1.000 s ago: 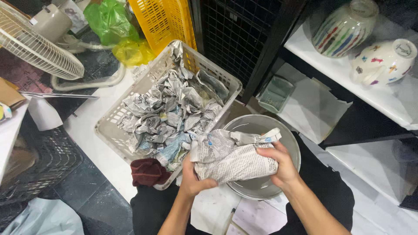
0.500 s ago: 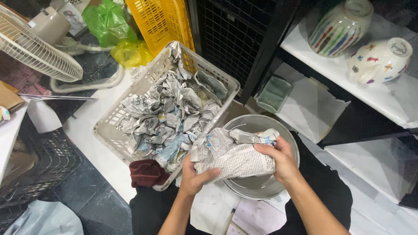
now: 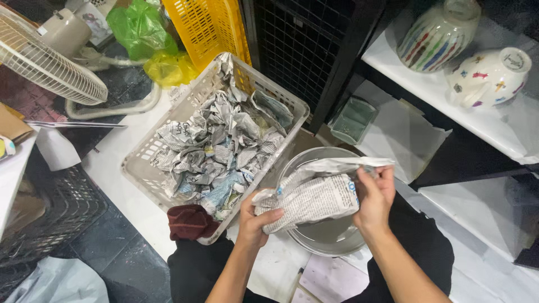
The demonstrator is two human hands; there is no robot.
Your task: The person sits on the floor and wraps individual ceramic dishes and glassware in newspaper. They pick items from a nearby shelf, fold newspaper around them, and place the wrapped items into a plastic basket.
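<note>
Two hands on one newspaper bundle (image 3: 311, 199), held over the near rim of the round metal basin (image 3: 325, 241). Left hand (image 3: 255, 219) wrapped tight round the bundle's bottom end; right hand (image 3: 375, 193) pinching the loose paper flap on top. Probably light, soft and crinkly outside, maybe hard and breakable inside. Best cupped from underneath. Grey basket (image 3: 140, 168) of crumpled newspaper just beside.

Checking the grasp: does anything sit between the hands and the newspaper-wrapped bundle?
Nothing visible does. The left hand grips the newspaper-wrapped bundle from below, and the right hand pinches its paper at the right end, both in direct contact, over the metal bowl.
</note>
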